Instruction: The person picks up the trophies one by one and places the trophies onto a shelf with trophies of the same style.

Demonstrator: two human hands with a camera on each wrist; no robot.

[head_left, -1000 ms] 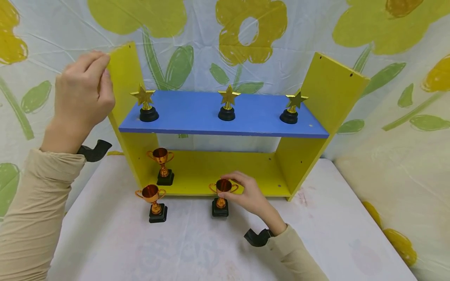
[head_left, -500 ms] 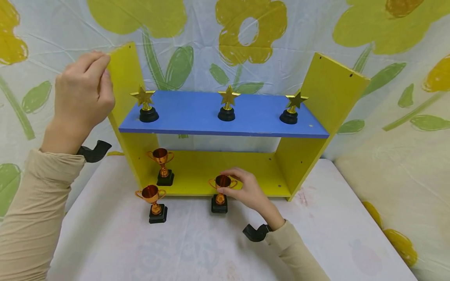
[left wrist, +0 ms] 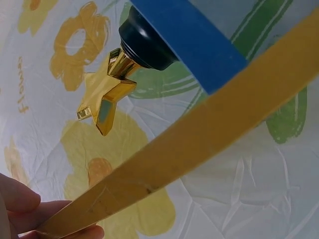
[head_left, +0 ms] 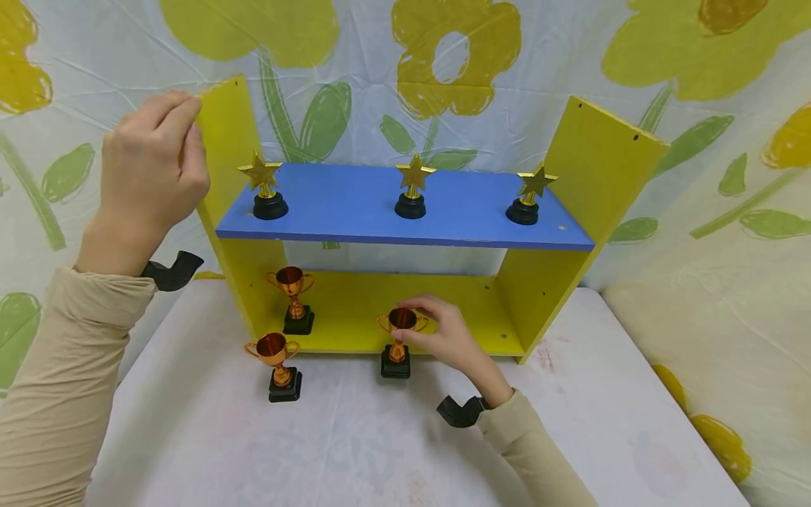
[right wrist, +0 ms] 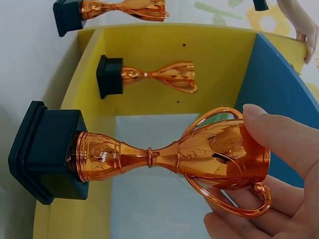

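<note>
My right hand (head_left: 446, 334) pinches a bronze-coloured trophy cup (right wrist: 219, 152) by its bowl, thumb on one side and fingers on the other. The cup is upright on a black square base, in front of the lower yellow board (head_left: 355, 303) of a shelf unit. My left hand (head_left: 155, 158) grips the top edge of the unit's left yellow side panel (left wrist: 164, 169), fingers on both faces. A second trophy cup (head_left: 296, 299) stands on the lower board at the left. A third trophy cup (head_left: 275, 358) stands on the table before it.
Three gold star trophies stand on the blue upper shelf (head_left: 342, 193): a left one (head_left: 261, 184), a middle one (head_left: 413, 184) and a right one (head_left: 529, 193). The right side panel (head_left: 602, 155) rises beside them. A white cloth covers the table (head_left: 342, 451); a flowered sheet hangs behind.
My right hand has moved the trophy cup slightly forward, toward the lower board. The left hand keeps its grip on the side panel, and the other trophies stay put.
</note>
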